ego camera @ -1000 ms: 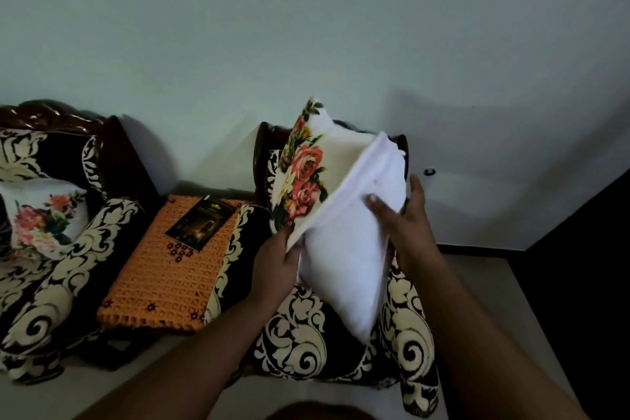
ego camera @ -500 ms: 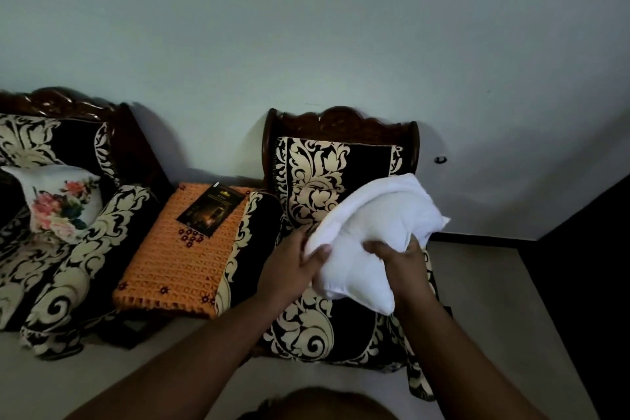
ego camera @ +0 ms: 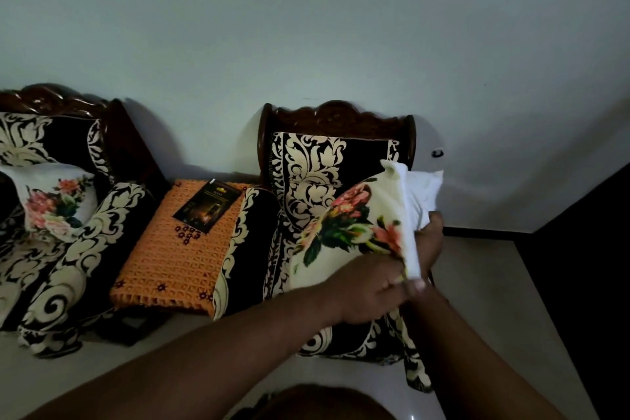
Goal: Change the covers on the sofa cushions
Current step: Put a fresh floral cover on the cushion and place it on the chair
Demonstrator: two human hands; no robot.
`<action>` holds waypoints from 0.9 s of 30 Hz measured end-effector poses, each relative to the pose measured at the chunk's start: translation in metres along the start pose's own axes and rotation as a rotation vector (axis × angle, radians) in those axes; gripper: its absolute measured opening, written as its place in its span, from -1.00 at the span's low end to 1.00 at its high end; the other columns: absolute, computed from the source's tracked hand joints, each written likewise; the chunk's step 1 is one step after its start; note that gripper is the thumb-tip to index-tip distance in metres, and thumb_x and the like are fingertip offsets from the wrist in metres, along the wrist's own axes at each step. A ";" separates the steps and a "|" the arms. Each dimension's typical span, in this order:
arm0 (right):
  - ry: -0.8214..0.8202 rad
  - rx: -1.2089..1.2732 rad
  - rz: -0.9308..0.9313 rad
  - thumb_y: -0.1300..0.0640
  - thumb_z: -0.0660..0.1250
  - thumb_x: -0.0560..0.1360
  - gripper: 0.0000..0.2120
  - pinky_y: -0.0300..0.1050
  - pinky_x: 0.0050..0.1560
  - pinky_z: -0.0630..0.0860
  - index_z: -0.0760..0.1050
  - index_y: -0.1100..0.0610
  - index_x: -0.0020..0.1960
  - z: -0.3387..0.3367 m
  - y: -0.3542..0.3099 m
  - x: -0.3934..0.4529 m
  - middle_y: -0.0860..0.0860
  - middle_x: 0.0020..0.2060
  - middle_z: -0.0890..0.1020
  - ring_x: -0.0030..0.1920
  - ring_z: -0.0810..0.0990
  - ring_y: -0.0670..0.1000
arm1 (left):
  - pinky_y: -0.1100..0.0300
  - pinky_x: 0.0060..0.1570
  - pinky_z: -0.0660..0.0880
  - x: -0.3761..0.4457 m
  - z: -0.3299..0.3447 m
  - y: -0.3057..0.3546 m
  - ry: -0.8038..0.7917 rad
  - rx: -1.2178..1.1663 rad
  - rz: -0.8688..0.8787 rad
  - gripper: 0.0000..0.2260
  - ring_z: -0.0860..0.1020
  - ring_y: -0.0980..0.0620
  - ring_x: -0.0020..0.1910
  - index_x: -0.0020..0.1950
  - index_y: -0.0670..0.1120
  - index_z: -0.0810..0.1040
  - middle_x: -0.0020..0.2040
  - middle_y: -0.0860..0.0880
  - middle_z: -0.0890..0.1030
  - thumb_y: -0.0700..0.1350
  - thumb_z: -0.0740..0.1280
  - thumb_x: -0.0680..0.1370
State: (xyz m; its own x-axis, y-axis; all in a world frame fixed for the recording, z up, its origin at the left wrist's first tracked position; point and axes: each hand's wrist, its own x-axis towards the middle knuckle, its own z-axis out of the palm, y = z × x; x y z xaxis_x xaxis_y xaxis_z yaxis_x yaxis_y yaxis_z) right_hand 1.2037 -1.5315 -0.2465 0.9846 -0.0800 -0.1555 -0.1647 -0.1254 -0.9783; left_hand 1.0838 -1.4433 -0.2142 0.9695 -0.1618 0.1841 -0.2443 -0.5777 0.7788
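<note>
Armchair (ego camera: 306, 181), hands pinching floral cover (ego camera: 344, 235) edge

Both forearms bare, no sleeves in view. Left hand (ego camera: 370, 286) and right hand (ego camera: 430, 239): no rings, watch or gloves visible.

– What's on the chairs?
– Right armchair (ego camera: 306, 181) carries the cushion (ego camera: 344, 242); left sofa (ego camera: 68, 266) another cushion (ego camera: 51, 201).
– Between them?
– An orange mat (ego camera: 170, 259), with a dark card (ego camera: 206, 204) on it
</note>
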 end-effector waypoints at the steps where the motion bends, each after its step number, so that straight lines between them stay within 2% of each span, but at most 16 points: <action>1: -0.001 -0.011 -0.014 -0.15 0.33 0.40 -0.63 -0.18 -0.10 0.55 0.43 0.07 0.06 0.002 -0.002 0.001 0.02 -0.15 0.60 -0.14 0.60 0.02 | 0.04 -0.24 0.52 0.001 -0.008 -0.006 0.110 -0.114 -0.106 -0.57 0.60 -0.02 -0.27 -0.12 -0.17 0.58 -0.24 -0.12 0.64 0.17 0.20 0.63; 3: -0.118 -0.108 0.000 -0.20 0.45 0.36 -0.42 -0.03 0.05 0.57 0.38 0.13 0.20 0.001 -0.005 0.002 0.02 -0.02 0.61 -0.03 0.62 0.05 | 0.12 -0.26 0.51 -0.003 -0.032 -0.021 0.367 -0.373 -0.325 -0.73 0.61 0.03 -0.31 -0.02 -0.15 0.64 -0.23 -0.18 0.66 0.05 0.32 0.61; 5: -0.254 -0.277 0.015 -0.35 0.37 0.44 -0.35 0.12 0.19 0.53 0.34 0.11 0.26 -0.011 -0.006 0.001 0.06 0.10 0.58 0.08 0.57 0.11 | 0.08 -0.20 0.49 -0.007 -0.059 -0.035 0.531 -0.497 -0.423 -0.87 0.61 -0.02 -0.26 -0.03 -0.09 0.66 -0.18 -0.21 0.68 -0.08 0.36 0.61; 7: -0.286 -0.494 -0.225 -0.53 0.12 0.46 -0.27 0.12 0.21 0.47 0.36 0.09 0.26 -0.028 0.001 -0.002 0.14 0.17 0.51 0.18 0.51 0.18 | 0.08 -0.15 0.51 -0.005 -0.081 -0.041 0.626 -0.648 -0.460 -0.86 0.64 -0.05 -0.19 -0.09 -0.09 0.67 -0.16 -0.14 0.71 -0.17 0.34 0.61; 8: -0.295 -0.559 -0.391 -0.55 0.08 0.44 -0.22 0.14 0.30 0.41 0.35 0.04 0.35 -0.034 0.005 -0.003 0.15 0.30 0.44 0.32 0.43 0.18 | 0.12 -0.13 0.53 -0.002 -0.088 -0.042 0.661 -0.741 -0.472 -0.85 0.66 -0.03 -0.16 -0.08 -0.11 0.68 -0.15 -0.12 0.71 -0.21 0.33 0.61; 10: -0.431 -0.593 -0.631 -0.54 0.23 0.36 -0.05 0.17 0.52 0.12 0.09 -0.08 0.58 -0.035 0.008 -0.007 0.07 0.57 0.17 0.58 0.11 0.10 | 0.11 -0.05 0.52 0.004 -0.100 -0.043 0.661 -0.844 -0.468 -0.87 0.66 -0.07 -0.07 -0.03 -0.17 0.69 -0.09 -0.16 0.70 -0.20 0.34 0.57; 11: -0.531 -0.596 -0.679 -0.54 0.33 0.30 0.09 0.19 0.55 0.03 -0.03 -0.10 0.62 -0.031 0.011 -0.006 0.04 0.60 0.10 0.60 0.05 0.06 | 0.07 -0.01 0.49 0.006 -0.103 -0.044 0.636 -0.837 -0.456 -0.85 0.64 -0.10 -0.05 -0.02 -0.20 0.68 -0.07 -0.19 0.69 -0.15 0.36 0.54; 12: -0.603 -0.597 -0.685 -0.52 0.44 0.22 0.19 0.22 0.56 0.06 -0.05 -0.08 0.63 -0.025 0.012 -0.002 0.03 0.60 0.14 0.60 0.09 0.06 | 0.04 0.01 0.46 0.007 -0.106 -0.044 0.605 -0.821 -0.443 -0.82 0.62 -0.11 -0.05 -0.04 -0.20 0.68 -0.08 -0.20 0.66 -0.12 0.37 0.50; 14: -0.638 -0.512 -0.626 -0.40 0.63 0.09 0.30 0.25 0.50 0.25 0.04 -0.04 0.61 -0.012 0.006 -0.001 -0.03 0.53 0.29 0.54 0.26 0.03 | 0.06 0.00 0.45 0.008 -0.108 -0.040 0.551 -0.775 -0.421 -0.81 0.60 -0.08 -0.07 -0.10 -0.20 0.67 -0.11 -0.18 0.64 -0.09 0.37 0.47; 15: -0.630 -0.444 -0.573 -0.31 0.70 0.07 0.26 0.20 0.46 0.33 0.10 -0.07 0.58 -0.007 0.001 -0.006 -0.09 0.49 0.35 0.50 0.32 -0.02 | 0.07 -0.01 0.45 0.009 -0.109 -0.036 0.543 -0.755 -0.411 -0.81 0.59 -0.06 -0.09 -0.12 -0.21 0.66 -0.12 -0.17 0.63 -0.09 0.37 0.47; 17: -0.576 -0.339 -0.553 -0.20 0.72 0.14 0.03 0.06 0.34 0.48 0.25 -0.17 0.47 0.002 -0.003 -0.012 -0.22 0.37 0.47 0.38 0.45 -0.16 | 0.07 -0.03 0.48 0.012 -0.112 -0.032 0.600 -0.671 -0.370 -0.83 0.61 -0.04 -0.12 -0.14 -0.19 0.67 -0.15 -0.15 0.67 -0.10 0.37 0.52; 20: -0.436 -0.237 -0.568 -0.24 0.60 0.29 -0.29 -0.09 0.10 0.58 0.38 -0.12 0.33 0.016 -0.014 -0.033 -0.32 0.15 0.58 0.18 0.59 -0.19 | 0.06 -0.15 0.51 0.013 -0.108 -0.042 0.806 -0.145 -0.243 -0.76 0.59 -0.01 -0.17 -0.10 -0.12 0.59 -0.20 -0.09 0.63 0.05 0.37 0.59; 22: -0.355 -0.114 -0.558 -0.04 0.60 0.39 -0.48 -0.33 0.00 0.53 0.46 -0.03 0.25 0.023 -0.023 -0.041 -0.36 0.06 0.63 0.09 0.62 -0.24 | 0.08 -0.15 0.44 0.004 -0.095 -0.058 0.851 0.220 -0.220 -0.63 0.52 0.00 -0.12 0.01 -0.09 0.48 -0.10 0.00 0.56 0.21 0.39 0.54; 24: -0.287 0.049 -0.541 0.25 0.56 0.45 -0.61 -0.38 -0.01 0.53 0.55 0.07 0.22 0.022 -0.031 -0.043 -0.28 0.03 0.68 0.07 0.64 -0.26 | 0.10 -0.14 0.43 -0.015 -0.074 -0.078 0.747 0.464 -0.305 -0.55 0.51 0.00 -0.08 0.08 -0.05 0.41 -0.03 0.02 0.52 0.32 0.33 0.52; 25: -0.249 0.099 -0.526 0.30 0.54 0.46 -0.62 -0.32 0.02 0.56 0.56 0.06 0.21 0.020 -0.033 -0.043 -0.22 0.04 0.69 0.08 0.64 -0.25 | 0.10 -0.19 0.45 -0.023 -0.065 -0.085 0.650 0.536 -0.367 -0.56 0.55 -0.01 -0.12 0.04 0.00 0.39 -0.07 0.05 0.52 0.37 0.25 0.54; 27: -0.202 0.094 -0.487 0.28 0.55 0.45 -0.58 -0.14 0.13 0.59 0.54 0.05 0.24 0.016 -0.030 -0.044 -0.12 0.08 0.69 0.12 0.64 -0.18 | 0.11 -0.31 0.44 -0.029 -0.053 -0.096 0.530 0.533 -0.465 -0.62 0.58 -0.01 -0.22 -0.04 0.06 0.36 -0.19 0.09 0.53 0.37 0.11 0.60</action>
State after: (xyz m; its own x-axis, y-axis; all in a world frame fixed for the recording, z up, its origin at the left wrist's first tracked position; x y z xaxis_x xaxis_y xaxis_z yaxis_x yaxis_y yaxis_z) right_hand 1.1664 -1.5084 -0.2123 0.9390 0.1586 0.3051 0.3107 -0.0112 -0.9505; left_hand 1.0798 -1.3407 -0.2621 0.8225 0.4978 0.2751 0.3283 -0.8105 0.4851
